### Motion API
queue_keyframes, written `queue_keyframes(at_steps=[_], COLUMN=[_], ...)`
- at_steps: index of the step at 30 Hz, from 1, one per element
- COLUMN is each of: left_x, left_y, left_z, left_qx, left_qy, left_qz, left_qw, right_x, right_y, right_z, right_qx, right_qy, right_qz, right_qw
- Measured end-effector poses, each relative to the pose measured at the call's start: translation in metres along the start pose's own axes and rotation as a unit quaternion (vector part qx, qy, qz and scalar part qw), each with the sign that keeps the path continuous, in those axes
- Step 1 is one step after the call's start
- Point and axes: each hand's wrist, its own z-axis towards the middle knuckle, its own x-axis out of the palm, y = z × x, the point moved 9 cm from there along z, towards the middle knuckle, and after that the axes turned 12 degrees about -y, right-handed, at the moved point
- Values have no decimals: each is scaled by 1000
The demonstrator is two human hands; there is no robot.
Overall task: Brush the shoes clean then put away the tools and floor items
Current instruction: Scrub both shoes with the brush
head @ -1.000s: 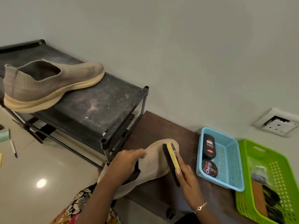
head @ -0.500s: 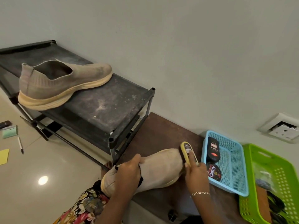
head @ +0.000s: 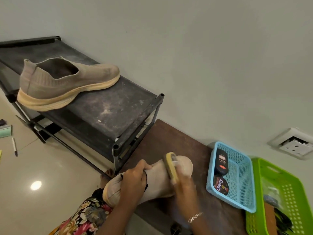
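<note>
Near centre, above the brown counter [head: 169, 138], the left grip [head: 133, 180] is curled round the beige shoe [head: 159, 181] at its collar, the right grip [head: 184, 185] clasps the yellow brush [head: 171, 167] against its upper, and the second shoe [head: 67, 83] sits far left on the black rack [head: 110, 112].

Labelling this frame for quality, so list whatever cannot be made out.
Head view only:
- shoe brush bristles: motion-blurred, as is the right hand.
- green basket contents: cut off by right and bottom edges.
- held shoe opening: covered by the left hand.
- mint-green floor item: cut by left edge.
</note>
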Motion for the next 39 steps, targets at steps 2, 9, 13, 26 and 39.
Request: queue_keyframes(at_steps=[2, 9, 13, 26, 39], left_x=[-5, 5, 0, -7, -5], left_y=[-4, 10, 2, -23, -2], left_z=[2, -6, -2, 3, 11], left_qx=[4, -39, -37, 116, 16], left_qy=[-23, 17, -14, -70, -33], left_qz=[-15, -27, -37, 118, 185], left_qw=[1000, 999, 999, 984, 982], right_x=[16, -12, -2, -10, -5], right_y=[43, -41, -18, -25, -9], right_z=[-33, 36, 27, 26, 20], right_qx=[-31, 19, 40, 8, 1], right_qy=[62, -14, 36, 38, 21], right_qz=[138, -170, -95, -73, -28], right_qw=[988, 985, 994, 997, 999])
